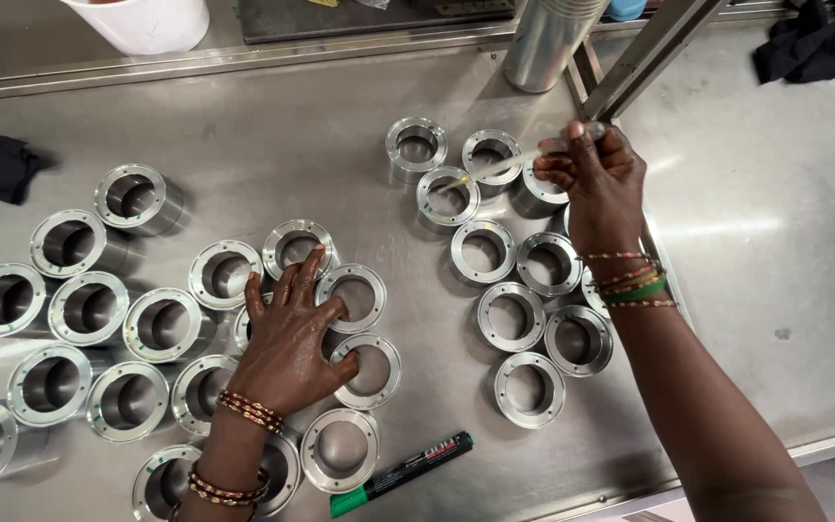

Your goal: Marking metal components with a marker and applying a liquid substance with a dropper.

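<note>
Person's two hands at work over a steel counter [785, 232] covered with short, hollow metal rings, each standing on end with its bore facing up and nothing visible inside. The left hand [292, 338] lies flat and spread, fingers released, its palm and fingertips resting on the rims of the left group of rings [161, 324], which runs from the counter's middle toward its left edge and near edge. The right hand [599, 174] is pinched around a thin, pale applicator stick [495, 170], whose yellowish tip touches the rim of a ring [447, 197] in the right group of rings [524, 319], a cluster set near the counter's middle and apart from the left group. A green-capped black marker [403, 474] lies on its side at the near edge, just beside the lowest rings. A tall metal cylinder [545, 43] stands toward the far edge; its contents cannot be seen. A white bucket [142, 24] sits at the far left; a dark cloth [2, 162] lies near the left edge, another dark cloth [804, 48] in the far right corner.
</note>
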